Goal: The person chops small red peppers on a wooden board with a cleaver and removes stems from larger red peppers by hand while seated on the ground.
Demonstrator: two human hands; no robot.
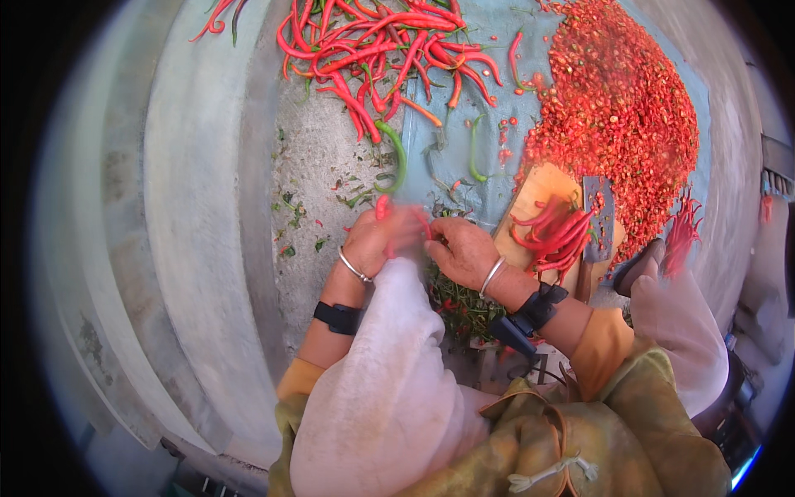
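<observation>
My left hand (372, 245), partly blurred, is closed around red chili peppers (382, 208) above my raised knee. Beside it, my right hand (463, 248) has thumb and forefinger close together at the end of a red chili. Blur hides whether those fingertips grip anything. To the right of that hand, a bunch of red chilies (553, 236) lies on a wooden cutting board (543, 180). A cleaver (597, 217) rests on the board beside the bunch, chili bits on its blade. Green stems and leaves (463, 298) lie heaped below my right hand.
Whole red chilies (385, 50) are piled ahead, partly on a blue sheet (459, 149). Chopped chili (621, 112) covers the sheet's right side. Green chilies (394, 155) lie nearer my hands. Concrete steps (199, 186) rise at left. More chilies (682, 236) lie near my shoe (640, 267).
</observation>
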